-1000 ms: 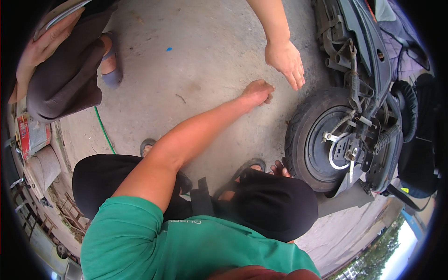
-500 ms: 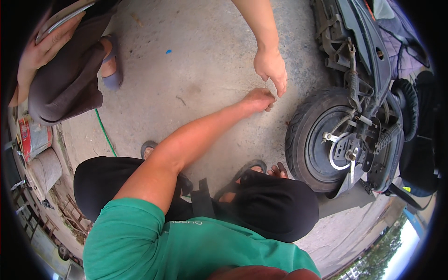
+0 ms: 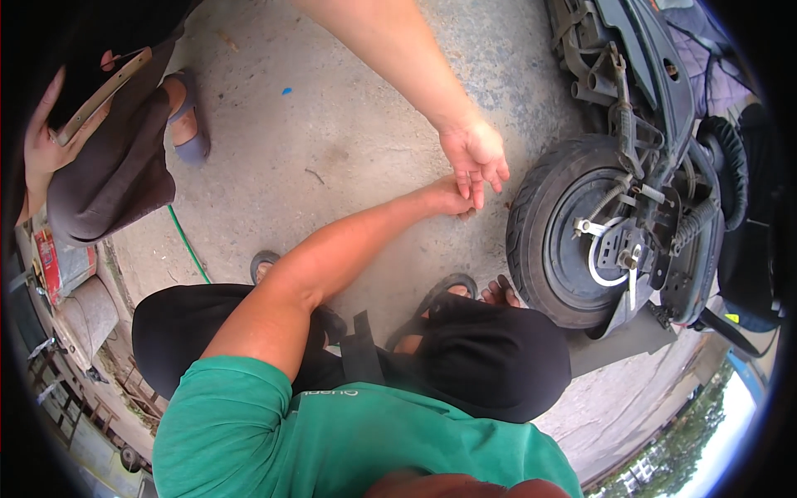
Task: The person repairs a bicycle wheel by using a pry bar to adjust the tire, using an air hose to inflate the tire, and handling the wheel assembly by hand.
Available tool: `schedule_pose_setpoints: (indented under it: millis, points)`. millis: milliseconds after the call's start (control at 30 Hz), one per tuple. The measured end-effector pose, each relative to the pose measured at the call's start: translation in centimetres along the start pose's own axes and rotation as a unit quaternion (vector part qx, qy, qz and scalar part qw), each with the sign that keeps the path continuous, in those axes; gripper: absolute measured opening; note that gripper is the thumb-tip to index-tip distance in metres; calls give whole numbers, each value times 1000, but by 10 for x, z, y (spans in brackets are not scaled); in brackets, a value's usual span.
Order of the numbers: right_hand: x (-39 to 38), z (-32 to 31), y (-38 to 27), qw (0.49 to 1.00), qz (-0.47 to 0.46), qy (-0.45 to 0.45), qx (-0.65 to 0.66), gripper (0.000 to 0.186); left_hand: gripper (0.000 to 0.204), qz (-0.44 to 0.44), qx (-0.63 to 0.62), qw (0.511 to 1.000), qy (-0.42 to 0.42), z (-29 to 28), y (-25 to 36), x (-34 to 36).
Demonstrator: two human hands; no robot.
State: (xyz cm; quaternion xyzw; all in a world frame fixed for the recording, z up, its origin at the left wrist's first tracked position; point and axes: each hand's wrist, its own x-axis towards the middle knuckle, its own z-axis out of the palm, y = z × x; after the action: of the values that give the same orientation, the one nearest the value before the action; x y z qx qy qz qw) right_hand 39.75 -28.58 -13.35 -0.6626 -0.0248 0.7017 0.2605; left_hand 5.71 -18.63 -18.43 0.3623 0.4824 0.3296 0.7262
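Observation:
My left arm reaches out to the middle, where my left hand (image 3: 447, 196) is closed with fingers curled. Another person's hand (image 3: 475, 158) reaches in from the top, palm turned up and fingers spread. Its fingertips overlap my left hand and hide part of it, so what my fingers hold, if anything, does not show. My right hand (image 3: 501, 292) shows only in part beyond my right knee, its fingers apart beside the black tyre (image 3: 525, 241) of a scooter wheel. No object shows in it.
The dark scooter (image 3: 656, 124) with springs and a metal hub fills the right side. At the upper left, a person in dark trousers holds a flat device (image 3: 104, 95). A green hose (image 3: 189, 245) and a blue scrap (image 3: 287, 91) lie on the concrete. Containers (image 3: 70, 270) stand at left.
The other person's hand has turned palm up, with its fingers now over mine. My left hand has drawn slightly back and to the left. My right hand has shifted slightly upward beside the tyre.

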Motion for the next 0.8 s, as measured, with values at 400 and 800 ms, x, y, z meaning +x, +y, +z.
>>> schedule_pose_setpoints:
  millis: [400,800]
  points:
    - [-4,6,0,1000,-12,-11,-18,39,55,73,-57,995,-25,5,-1,-4]
    - [7,7,5,998,3,-65,20,37,26,-32,-171,979,-103,-4,-10,31]
